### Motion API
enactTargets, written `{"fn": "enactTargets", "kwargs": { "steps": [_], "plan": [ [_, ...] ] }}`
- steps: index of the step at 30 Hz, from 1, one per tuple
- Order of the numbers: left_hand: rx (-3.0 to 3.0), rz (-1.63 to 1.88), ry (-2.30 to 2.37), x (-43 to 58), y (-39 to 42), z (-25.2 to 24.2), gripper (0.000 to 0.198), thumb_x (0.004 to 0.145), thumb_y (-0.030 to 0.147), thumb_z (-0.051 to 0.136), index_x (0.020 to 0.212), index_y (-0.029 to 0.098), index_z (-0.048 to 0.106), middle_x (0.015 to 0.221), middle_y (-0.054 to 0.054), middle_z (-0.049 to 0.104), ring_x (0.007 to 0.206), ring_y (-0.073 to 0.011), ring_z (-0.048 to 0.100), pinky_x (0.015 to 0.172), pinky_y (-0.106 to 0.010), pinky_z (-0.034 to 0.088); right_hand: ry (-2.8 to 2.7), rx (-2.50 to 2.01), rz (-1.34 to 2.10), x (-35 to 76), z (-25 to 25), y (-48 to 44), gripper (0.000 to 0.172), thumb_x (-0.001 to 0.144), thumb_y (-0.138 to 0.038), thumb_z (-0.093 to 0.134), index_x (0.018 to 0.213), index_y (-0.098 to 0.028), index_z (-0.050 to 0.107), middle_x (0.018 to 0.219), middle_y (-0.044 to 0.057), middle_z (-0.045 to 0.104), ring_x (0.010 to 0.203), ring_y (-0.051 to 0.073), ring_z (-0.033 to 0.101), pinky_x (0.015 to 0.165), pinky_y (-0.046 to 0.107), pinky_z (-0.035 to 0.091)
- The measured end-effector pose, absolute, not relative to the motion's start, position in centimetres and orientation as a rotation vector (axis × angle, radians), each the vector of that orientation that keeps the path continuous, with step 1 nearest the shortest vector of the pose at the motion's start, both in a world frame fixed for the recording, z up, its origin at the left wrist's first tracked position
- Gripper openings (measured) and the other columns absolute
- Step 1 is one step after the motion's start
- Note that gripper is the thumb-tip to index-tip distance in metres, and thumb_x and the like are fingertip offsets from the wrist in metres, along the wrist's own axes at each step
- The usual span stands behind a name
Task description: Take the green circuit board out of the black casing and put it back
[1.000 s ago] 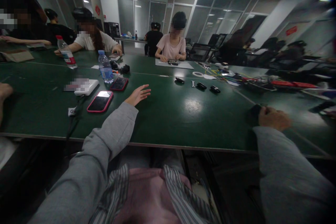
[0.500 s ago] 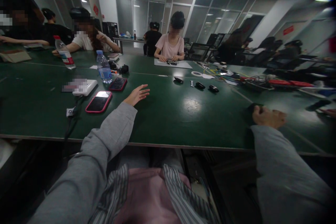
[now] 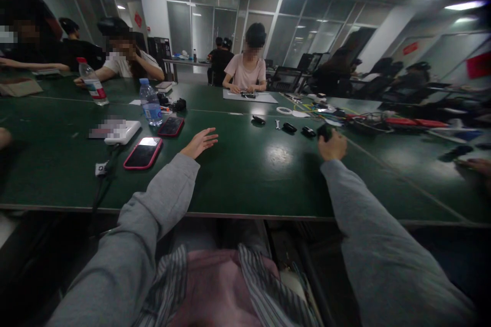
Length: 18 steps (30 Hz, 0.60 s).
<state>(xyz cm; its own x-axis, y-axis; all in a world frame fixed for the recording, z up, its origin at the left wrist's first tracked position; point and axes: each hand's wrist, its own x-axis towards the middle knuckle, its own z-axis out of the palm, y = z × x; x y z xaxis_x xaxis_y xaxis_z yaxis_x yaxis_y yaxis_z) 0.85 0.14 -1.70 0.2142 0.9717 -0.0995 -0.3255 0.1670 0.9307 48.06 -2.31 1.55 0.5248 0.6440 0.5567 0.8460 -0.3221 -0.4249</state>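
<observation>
My left hand [image 3: 200, 142] rests open on the green table [image 3: 245, 173], fingers spread, just right of a pink-cased phone [image 3: 143, 153]. My right hand [image 3: 332, 145] is closed round a small black object [image 3: 324, 132], held just above the table near a row of small black parts [image 3: 291, 127]. A second dark phone [image 3: 171, 125] lies beyond the pink one.
A white box [image 3: 123, 131] with a cable sits left of the phones, two water bottles [image 3: 149, 103] behind. Tape roll [image 3: 284, 110], cables and tools [image 3: 368, 121] lie at the right. Other people sit along the far side.
My right hand has swung left and forward from the right side of the table, carrying the small black object toward the row of black parts. My left hand stays put.
</observation>
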Motion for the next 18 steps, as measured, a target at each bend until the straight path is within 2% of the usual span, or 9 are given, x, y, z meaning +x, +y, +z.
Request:
{"fn": "enactTargets", "kwargs": {
  "steps": [3, 5, 8, 11, 14, 18],
  "plan": [
    [0.934, 1.142, 0.866, 0.9, 0.2, -1.8, 0.041, 0.091, 0.041, 0.062, 0.128, 0.022, 0.062, 0.119, -0.012, 0.069, 0.097, -0.0190, 0.069, 0.085, -0.029, 0.049, -1.512, -1.845, -0.216, 38.5, 0.2, 0.6, 0.058, 0.096, -0.027, 0.053, 0.150, -0.008, 0.043, 0.130, 0.023, 0.050, 0.112, 0.022, 0.049, 0.097, 0.039, 0.038],
    [0.910, 1.169, 0.868, 0.9, 0.1, -1.9, 0.046, 0.089, 0.041, 0.066, 0.130, 0.023, 0.058, 0.120, -0.012, 0.068, 0.095, -0.0184, 0.069, 0.086, -0.029, 0.050, -1.685, -1.717, -0.158, 31.9, -0.8, 1.1, 0.057, 0.095, -0.029, 0.056, 0.150, -0.019, 0.045, 0.130, 0.014, 0.052, 0.115, 0.020, 0.049, 0.101, 0.035, 0.039],
    [0.884, 1.214, 0.866, 1.0, 0.0, -1.9, 0.054, 0.085, 0.044, 0.071, 0.133, 0.028, 0.053, 0.118, -0.008, 0.067, 0.093, -0.0172, 0.069, 0.086, -0.030, 0.051, -1.978, -1.331, -0.054, 23.6, -2.0, -0.2, 0.056, 0.094, -0.030, 0.054, 0.149, -0.023, 0.046, 0.133, 0.014, 0.049, 0.123, 0.029, 0.047, 0.106, 0.045, 0.042],
    [0.900, 1.257, 0.840, 1.3, -0.1, -1.9, 0.052, 0.081, 0.041, 0.076, 0.128, 0.028, 0.056, 0.108, -0.004, 0.068, 0.084, -0.0133, 0.066, 0.079, -0.026, 0.051, -2.175, -1.111, -0.019, 18.8, -2.6, -2.4, 0.053, 0.094, -0.028, 0.051, 0.147, -0.026, 0.046, 0.134, 0.013, 0.049, 0.127, 0.033, 0.045, 0.109, 0.052, 0.041],
    [0.897, 1.288, 0.846, 1.6, -0.3, -1.8, 0.042, 0.080, 0.029, 0.077, 0.120, 0.023, 0.063, 0.100, -0.003, 0.068, 0.079, -0.0113, 0.064, 0.072, -0.023, 0.050, -2.190, -1.071, 0.064, 17.4, -3.0, -3.8, 0.057, 0.093, -0.027, 0.050, 0.149, -0.024, 0.040, 0.134, 0.014, 0.049, 0.128, 0.034, 0.044, 0.111, 0.056, 0.039],
    [0.931, 1.251, 0.845, 1.9, -0.6, -1.7, 0.041, 0.079, 0.020, 0.078, 0.118, 0.021, 0.066, 0.104, -0.005, 0.068, 0.083, -0.0122, 0.065, 0.073, -0.023, 0.051, -2.075, -1.093, 0.225, 18.1, -3.4, -3.9, 0.062, 0.089, -0.030, 0.056, 0.148, -0.023, 0.036, 0.139, 0.013, 0.047, 0.133, 0.033, 0.042, 0.115, 0.056, 0.036]
  ]
}}
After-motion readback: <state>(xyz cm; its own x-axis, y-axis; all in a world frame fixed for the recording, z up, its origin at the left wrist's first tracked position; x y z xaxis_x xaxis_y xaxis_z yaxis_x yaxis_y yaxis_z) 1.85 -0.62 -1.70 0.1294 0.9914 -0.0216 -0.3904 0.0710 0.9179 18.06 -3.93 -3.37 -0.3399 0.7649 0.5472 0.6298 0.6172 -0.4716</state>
